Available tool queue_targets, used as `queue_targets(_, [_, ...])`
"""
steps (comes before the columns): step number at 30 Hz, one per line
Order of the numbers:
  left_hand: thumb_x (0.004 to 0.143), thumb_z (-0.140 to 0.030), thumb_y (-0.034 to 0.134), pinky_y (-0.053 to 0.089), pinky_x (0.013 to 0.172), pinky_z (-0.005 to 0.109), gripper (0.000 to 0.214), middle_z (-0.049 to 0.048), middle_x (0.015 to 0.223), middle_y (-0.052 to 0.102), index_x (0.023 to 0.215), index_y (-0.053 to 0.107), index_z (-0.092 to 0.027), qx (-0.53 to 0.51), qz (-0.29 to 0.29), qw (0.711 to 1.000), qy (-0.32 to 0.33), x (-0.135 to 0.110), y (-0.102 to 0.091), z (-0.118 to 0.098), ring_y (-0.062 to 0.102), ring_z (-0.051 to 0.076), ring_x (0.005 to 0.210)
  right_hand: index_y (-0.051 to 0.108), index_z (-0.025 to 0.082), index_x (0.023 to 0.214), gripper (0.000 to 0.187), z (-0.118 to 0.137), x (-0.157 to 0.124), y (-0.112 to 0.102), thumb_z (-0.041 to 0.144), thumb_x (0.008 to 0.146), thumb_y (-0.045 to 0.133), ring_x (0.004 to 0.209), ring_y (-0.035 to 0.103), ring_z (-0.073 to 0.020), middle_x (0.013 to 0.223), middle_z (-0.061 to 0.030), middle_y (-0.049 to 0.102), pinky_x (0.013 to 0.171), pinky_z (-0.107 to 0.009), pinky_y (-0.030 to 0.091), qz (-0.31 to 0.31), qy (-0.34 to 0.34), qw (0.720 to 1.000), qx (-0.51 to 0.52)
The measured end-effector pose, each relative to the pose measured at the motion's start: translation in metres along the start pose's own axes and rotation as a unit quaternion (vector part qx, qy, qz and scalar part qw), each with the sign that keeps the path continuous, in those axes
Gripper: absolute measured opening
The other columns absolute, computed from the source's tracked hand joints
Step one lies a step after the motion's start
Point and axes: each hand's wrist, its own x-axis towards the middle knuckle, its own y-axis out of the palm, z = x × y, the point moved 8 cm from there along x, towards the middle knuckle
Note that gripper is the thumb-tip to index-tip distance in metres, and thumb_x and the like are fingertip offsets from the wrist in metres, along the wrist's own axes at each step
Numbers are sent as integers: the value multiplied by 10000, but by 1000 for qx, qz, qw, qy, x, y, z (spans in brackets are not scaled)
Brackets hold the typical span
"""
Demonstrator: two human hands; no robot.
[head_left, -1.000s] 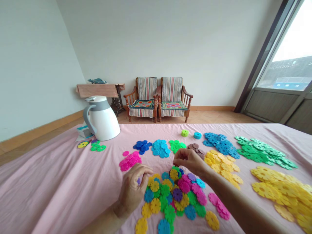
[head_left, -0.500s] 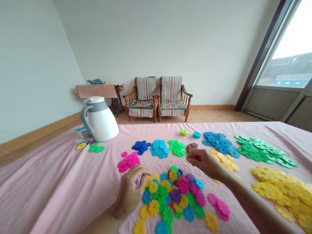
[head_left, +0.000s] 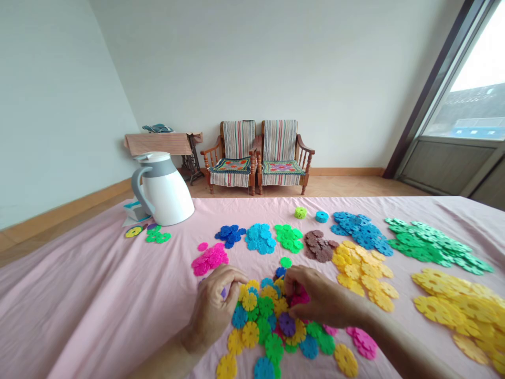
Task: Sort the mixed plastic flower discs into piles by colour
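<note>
1. Head view: the mixed heap of flat, notched discs (head_left: 265, 305) lies on the cloth-covered desk (head_left: 118, 295), between the two hands; each disc is round, with no long axis.
2. The right hand (head_left: 321, 300) reaches over the heap's right side, fingers bent down, thumb apart from them. Pink discs (head_left: 300, 296) show in that gap; whether it grips one, I cannot tell.
3. A purple disc (head_left: 286, 324) lies just beside the right thumb tip, toward the wearer and much nearer that hand than the left.
4. The left hand (head_left: 213, 305) hangs loosely curled at the heap's left edge; whether it holds anything is hidden.
5. Beyond the heap lie single-colour piles: dark blue (head_left: 230, 236), light blue (head_left: 259, 239), brown (head_left: 320, 246) and, right, yellow (head_left: 357, 266).
6. Farther left stands a white jug (head_left: 168, 192).
</note>
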Motion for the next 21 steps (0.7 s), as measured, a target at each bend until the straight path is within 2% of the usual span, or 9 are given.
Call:
queue_targets(2, [787, -41, 446, 493, 708, 260, 237, 18, 767, 676, 758, 628, -190, 0, 1, 1000, -1, 0, 0, -1, 634, 150, 758, 567, 199, 787, 180, -1, 0, 1, 156, 618, 611, 711, 510, -134, 781, 14, 587, 592, -229, 373, 1, 6, 1000, 16])
queue_targets(5, [781, -36, 440, 493, 710, 264, 244, 16, 761, 677, 757, 627, -192, 1, 4, 1000, -1, 0, -1, -2, 634, 151, 757, 590, 202, 784, 151, 4, 0, 3, 130, 654, 563, 699, 540, -118, 768, 23, 614, 600, -213, 391, 5, -25, 998, 54])
queue_targets(8, [775, -36, 439, 494, 707, 266, 247, 18, 762, 679, 753, 629, -192, 3, 6, 1000, -4, 0, -1, -1, 635, 154, 758, 601, 194, 739, 145, 4, 1, -2, 102, 662, 520, 672, 557, -107, 723, 24, 631, 604, -205, 409, -25, -42, 996, 70])
queue_targets(10, [775, -37, 436, 494, 706, 266, 249, 20, 763, 682, 751, 629, -192, 1, 8, 1000, -8, 0, 0, 0, 637, 155, 757, 594, 192, 705, 116, -5, 5, -12, 112, 660, 522, 645, 558, -108, 688, 22, 630, 586, -207, 410, -69, -36, 995, 65])
queue_targets(12, [774, -38, 435, 494, 704, 264, 248, 22, 758, 681, 746, 628, -192, -2, 9, 1000, -10, 0, 1, 0, 638, 155, 751, 580, 194, 663, 68, -23, 7, -32, 141, 659, 538, 601, 551, -113, 641, 23, 617, 555, -216, 404, -152, -7, 987, 49])
queue_targets(14, [771, -38, 434, 495, 698, 263, 247, 25, 753, 679, 742, 627, -190, -4, 8, 1000, -10, 0, 1, 0, 638, 155, 745, 561, 200, 645, 50, -48, 5, -57, 172, 675, 532, 568, 549, -124, 612, 17, 605, 538, -234, 401, -265, 45, 963, 33])
queue_targets(16, [767, -35, 431, 496, 692, 264, 250, 26, 749, 677, 739, 625, -189, -6, 9, 1000, -9, 1, 1, -2, 637, 156, 740, 560, 200, 706, 69, -70, 2, -75, 198, 719, 492, 594, 571, -150, 655, -11, 621, 559, -266, 414, -345, 90, 934, 24])
queue_targets(19, [764, -27, 427, 497, 685, 263, 254, 24, 746, 675, 738, 624, -187, -10, 13, 1000, -6, 1, 2, -4, 637, 156, 741, 580, 189, 821, 138, -83, 1, -82, 243, 782, 459, 678, 595, -186, 768, -57, 644, 607, -307, 431, -385, 110, 916, 14])
queue_targets(21, [761, -20, 428, 496, 685, 261, 258, 21, 747, 674, 741, 624, -187, -13, 17, 1000, -3, 1, 3, -5, 637, 154, 744, 607, 192, 825, 137, -74, 6, -72, 248, 793, 486, 693, 597, -179, 787, -48, 647, 628, -299, 440, -360, 82, 929, 13])
